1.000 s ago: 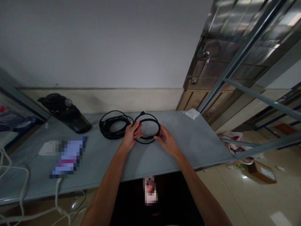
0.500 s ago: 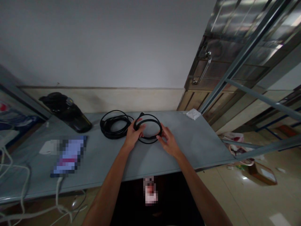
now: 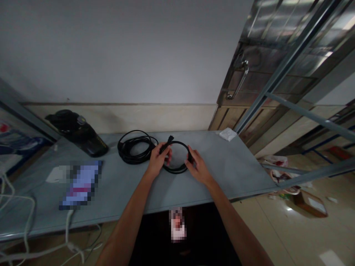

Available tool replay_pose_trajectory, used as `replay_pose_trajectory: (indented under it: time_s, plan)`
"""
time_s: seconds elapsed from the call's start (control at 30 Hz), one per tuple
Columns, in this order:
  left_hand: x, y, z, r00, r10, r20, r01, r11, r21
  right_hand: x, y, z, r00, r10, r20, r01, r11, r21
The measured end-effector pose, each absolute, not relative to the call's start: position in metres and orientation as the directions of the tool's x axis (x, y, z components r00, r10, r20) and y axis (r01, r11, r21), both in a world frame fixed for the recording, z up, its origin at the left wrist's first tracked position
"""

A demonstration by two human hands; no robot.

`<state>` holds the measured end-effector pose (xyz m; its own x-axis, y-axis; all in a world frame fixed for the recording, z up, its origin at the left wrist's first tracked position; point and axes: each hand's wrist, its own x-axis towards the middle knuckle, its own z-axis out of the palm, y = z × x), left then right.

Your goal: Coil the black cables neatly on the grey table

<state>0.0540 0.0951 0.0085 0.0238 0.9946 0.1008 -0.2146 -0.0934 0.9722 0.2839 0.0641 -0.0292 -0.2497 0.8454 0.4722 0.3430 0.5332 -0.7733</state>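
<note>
A black cable (image 3: 174, 169) coiled into a small loop sits on the grey table (image 3: 233, 166), held between both hands. My left hand (image 3: 158, 159) is closed on the loop's left side, where the cable's plug end (image 3: 169, 139) sticks up. My right hand (image 3: 197, 166) is closed on the loop's right side. A second, larger coil of black cable (image 3: 133, 147) lies flat on the table just left of my left hand, untouched.
A black bag-like object (image 3: 80, 135) lies at the table's back left. A blurred flat item (image 3: 80, 183) and white cords (image 3: 24, 218) are at the front left. A white cloth (image 3: 227, 133) sits at the back right corner. A metal door (image 3: 257, 70) and frame stand right.
Both hands have drawn closer together, squeezing the loop smaller. The plug end now sticks up above my left hand.
</note>
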Motion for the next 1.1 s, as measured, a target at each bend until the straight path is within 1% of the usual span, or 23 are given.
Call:
replay_pose_trajectory:
  time_s: [0.1,0.23,0.3,0.37,0.43,0.53,0.6,0.63,0.67,0.7,0.73,0.77,0.8,0.87,0.97,1.1]
  plan:
    - [0.051,0.093,0.018,-0.022,0.996,0.084,-0.360,-0.086,0.929,0.281,0.065,-0.033,-0.231,0.851,0.471,0.353,0.525,-0.775]
    - [0.026,0.102,0.028,-0.186,0.971,0.150,-0.513,-0.227,0.828,0.280,0.069,-0.038,-0.215,0.830,0.514,0.299,0.557,-0.775]
    - [0.004,0.110,0.030,-0.297,0.940,0.165,-0.514,-0.303,0.803,0.279,0.070,-0.039,-0.213,0.828,0.518,0.285,0.560,-0.778]
    - [-0.019,0.119,0.028,-0.395,0.906,0.154,-0.477,-0.345,0.808,0.279,0.071,-0.039,-0.221,0.835,0.504,0.289,0.549,-0.784]
    - [-0.039,0.124,0.025,-0.476,0.866,0.152,-0.380,-0.359,0.853,0.278,0.071,-0.038,-0.224,0.845,0.486,0.294,0.534,-0.793]
    - [-0.063,0.126,0.017,-0.572,0.797,0.194,-0.161,-0.341,0.926,0.277,0.072,-0.037,-0.219,0.851,0.477,0.296,0.523,-0.799]
    - [-0.074,0.123,0.011,-0.599,0.760,0.253,0.019,-0.303,0.953,0.277,0.073,-0.036,-0.223,0.852,0.474,0.303,0.523,-0.797]
    - [-0.080,0.122,0.009,-0.595,0.744,0.305,0.139,-0.278,0.950,0.277,0.073,-0.036,-0.227,0.853,0.470,0.308,0.520,-0.797]
    - [-0.084,0.120,0.006,-0.577,0.726,0.373,0.294,-0.241,0.925,0.277,0.073,-0.035,-0.230,0.855,0.464,0.313,0.517,-0.797]
    - [-0.089,0.118,0.003,-0.544,0.713,0.443,0.451,-0.196,0.870,0.277,0.073,-0.035,-0.229,0.858,0.460,0.316,0.512,-0.798]
    - [-0.092,0.117,-0.001,-0.500,0.706,0.501,0.582,-0.155,0.799,0.278,0.073,-0.034,-0.225,0.861,0.456,0.319,0.507,-0.801]
    - [-0.095,0.117,-0.004,-0.463,0.703,0.540,0.667,-0.125,0.734,0.278,0.073,-0.034,-0.221,0.865,0.451,0.321,0.501,-0.804]
    - [-0.097,0.117,-0.008,-0.445,0.702,0.556,0.705,-0.108,0.701,0.278,0.073,-0.034,-0.216,0.868,0.448,0.322,0.497,-0.806]
    - [-0.099,0.118,-0.015,-0.441,0.710,0.549,0.718,-0.088,0.690,0.278,0.073,-0.033,-0.210,0.872,0.441,0.330,0.488,-0.808]
    - [-0.101,0.121,-0.024,-0.490,0.706,0.512,0.687,-0.050,0.725,0.278,0.072,-0.032,-0.212,0.876,0.433,0.350,0.482,-0.803]
    - [-0.104,0.122,-0.032,-0.596,0.666,0.449,0.615,0.019,0.788,0.277,0.070,-0.030,-0.210,0.877,0.433,0.366,0.481,-0.797]
